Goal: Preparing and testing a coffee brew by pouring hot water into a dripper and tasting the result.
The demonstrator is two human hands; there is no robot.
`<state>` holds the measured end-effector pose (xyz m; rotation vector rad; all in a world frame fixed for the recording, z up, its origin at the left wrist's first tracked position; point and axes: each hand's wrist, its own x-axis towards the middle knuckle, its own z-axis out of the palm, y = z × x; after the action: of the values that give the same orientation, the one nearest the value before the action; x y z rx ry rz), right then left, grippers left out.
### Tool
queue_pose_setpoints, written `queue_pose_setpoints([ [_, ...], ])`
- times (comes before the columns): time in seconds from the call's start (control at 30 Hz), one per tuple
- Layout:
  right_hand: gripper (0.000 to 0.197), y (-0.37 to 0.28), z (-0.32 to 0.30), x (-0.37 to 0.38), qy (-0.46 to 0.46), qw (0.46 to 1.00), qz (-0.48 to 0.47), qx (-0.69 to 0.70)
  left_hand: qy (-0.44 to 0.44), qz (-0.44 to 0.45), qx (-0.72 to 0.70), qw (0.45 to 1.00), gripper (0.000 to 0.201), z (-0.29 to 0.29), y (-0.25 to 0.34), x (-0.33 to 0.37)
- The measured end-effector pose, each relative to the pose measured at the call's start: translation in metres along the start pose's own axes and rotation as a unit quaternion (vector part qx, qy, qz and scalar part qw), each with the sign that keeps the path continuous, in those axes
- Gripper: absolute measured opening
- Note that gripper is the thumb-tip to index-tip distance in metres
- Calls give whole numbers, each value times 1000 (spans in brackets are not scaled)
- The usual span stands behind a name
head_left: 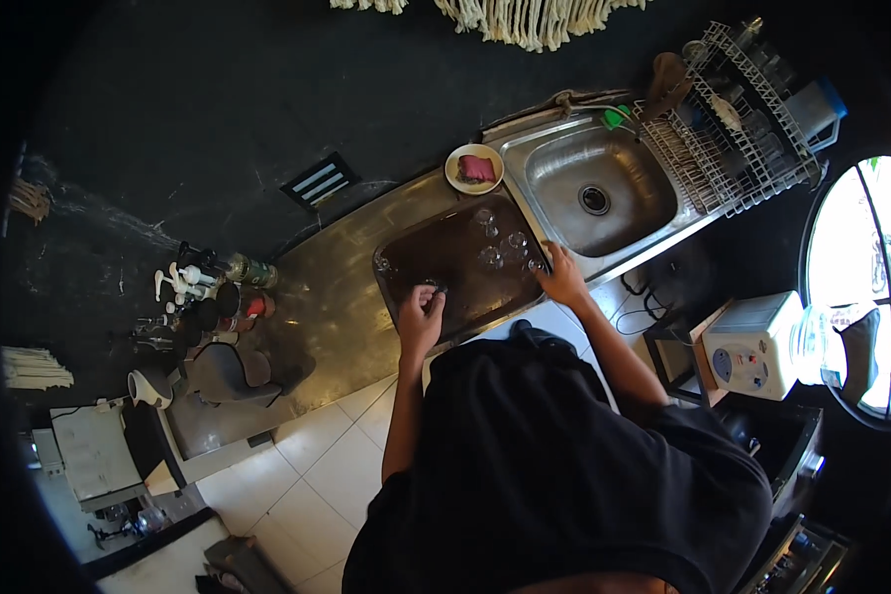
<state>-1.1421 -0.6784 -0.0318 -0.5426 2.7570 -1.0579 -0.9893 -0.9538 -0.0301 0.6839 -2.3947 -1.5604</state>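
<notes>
1. Near centre frame, a lone glass [384, 263] sat in the brown tray [431, 246], whose rim likely stopped sliding.
2. Our left hand [422, 313] curled over the tray; we couldn't tell what, if anything, it pinched.
3. Above, a bowl [450, 176] held a pink sponge [475, 168], perhaps to catch drips.
4. Our right hand [565, 278] spread its fingers by the tray's right edge, near other glasses [490, 257], perhaps for steadying.

The left hand [421, 319] curls over the brown tray [431, 243] near its front-left corner; the right hand [566, 279] is at the tray's right edge, beside small clear glasses [517, 240].
</notes>
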Motion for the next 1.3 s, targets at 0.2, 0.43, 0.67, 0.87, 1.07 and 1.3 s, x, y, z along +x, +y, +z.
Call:
queue_pose_setpoints([
  [0.2, 66, -9, 30, 78, -153, 976, -20, -152, 48, 55, 357, 931, 48, 26, -4, 28],
  [0.43, 57, 14, 59, 94, -233, 957, -64, -161, -36, -39, 423, 905, 40, 48, -41, 40],
  [0.67, 51, 4, 16, 112, -180, 979, -58, -80, 23, -18, 316, 948, 35, 46, 29, 42],
  [0.87, 55, -30, 4, 155, -155, 970, -181, -37, -33, 118, 280, 952, 36, 78, 81, 50],
  [1.07, 57, -48, 30, 173, -277, 927, -201, -155, -75, 168, 345, 920, 37, 111, 60, 62],
  [1.3, 64, -63, 34, 184, -365, 887, -215, -183, -91, 154, 389, 904, 36, 130, 32, 67],
])
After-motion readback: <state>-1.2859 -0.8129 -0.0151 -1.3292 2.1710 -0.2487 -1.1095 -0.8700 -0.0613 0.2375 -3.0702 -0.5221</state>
